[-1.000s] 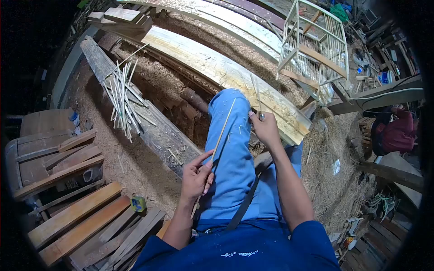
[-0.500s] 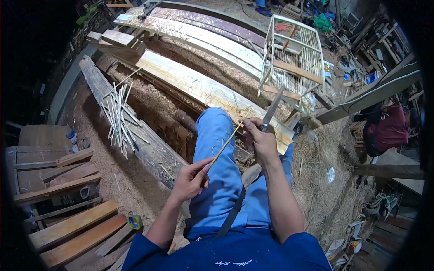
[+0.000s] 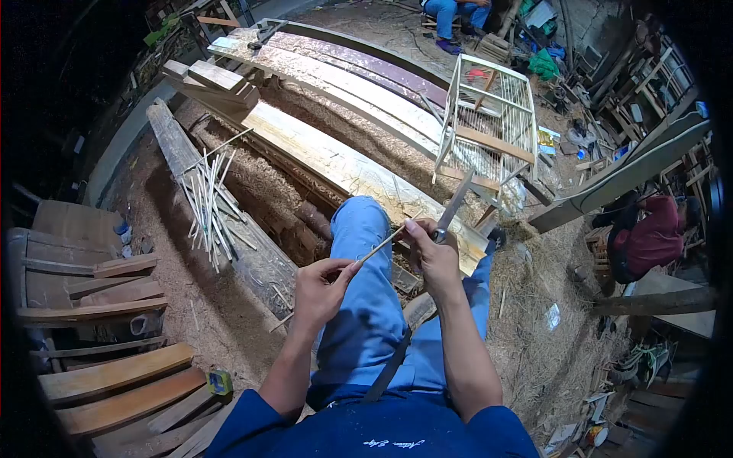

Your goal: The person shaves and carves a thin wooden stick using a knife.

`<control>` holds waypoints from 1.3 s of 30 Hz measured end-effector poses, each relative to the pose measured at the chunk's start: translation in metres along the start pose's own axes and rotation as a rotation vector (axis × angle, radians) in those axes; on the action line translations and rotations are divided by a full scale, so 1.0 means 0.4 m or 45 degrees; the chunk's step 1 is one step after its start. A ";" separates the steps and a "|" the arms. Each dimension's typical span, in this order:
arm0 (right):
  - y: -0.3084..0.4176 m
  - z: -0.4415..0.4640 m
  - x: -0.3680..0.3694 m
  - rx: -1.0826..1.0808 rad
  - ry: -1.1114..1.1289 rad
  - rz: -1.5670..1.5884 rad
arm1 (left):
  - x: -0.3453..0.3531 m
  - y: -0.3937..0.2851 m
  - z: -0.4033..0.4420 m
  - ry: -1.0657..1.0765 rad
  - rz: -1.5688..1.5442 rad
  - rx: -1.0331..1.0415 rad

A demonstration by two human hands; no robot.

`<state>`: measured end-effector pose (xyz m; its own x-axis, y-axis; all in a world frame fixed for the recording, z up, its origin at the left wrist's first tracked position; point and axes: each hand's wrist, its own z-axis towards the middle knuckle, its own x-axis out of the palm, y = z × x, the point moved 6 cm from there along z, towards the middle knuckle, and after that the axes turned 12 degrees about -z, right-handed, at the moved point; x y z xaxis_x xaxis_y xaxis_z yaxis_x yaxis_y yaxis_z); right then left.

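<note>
a thin, straight, yellowish-brown stick, slightly glossy.

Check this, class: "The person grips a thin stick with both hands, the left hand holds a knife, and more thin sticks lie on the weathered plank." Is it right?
Not quite: the knife is in the right hand, not the left hand, as the head view shows. The rest stands: both hands grip a thin stick, and more thin sticks lie on the weathered plank.

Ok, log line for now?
left hand: pinching thin tan stick | right hand: same stick, grey metal knife | stick: over blue-jeaned leg
</note>
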<state>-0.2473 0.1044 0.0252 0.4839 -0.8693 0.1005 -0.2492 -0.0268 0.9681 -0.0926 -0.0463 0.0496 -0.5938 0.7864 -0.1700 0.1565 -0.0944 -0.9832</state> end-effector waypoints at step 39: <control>-0.151 0.058 0.184 -0.344 0.444 -1.211 | -0.067 0.175 0.046 -0.157 0.024 -0.395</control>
<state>-0.2161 0.0306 -0.0314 0.6075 -0.3563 -0.7099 0.5357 -0.4760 0.6974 -0.0804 -0.0855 -0.0157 -0.6765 0.7049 -0.2131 0.3899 0.0973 -0.9157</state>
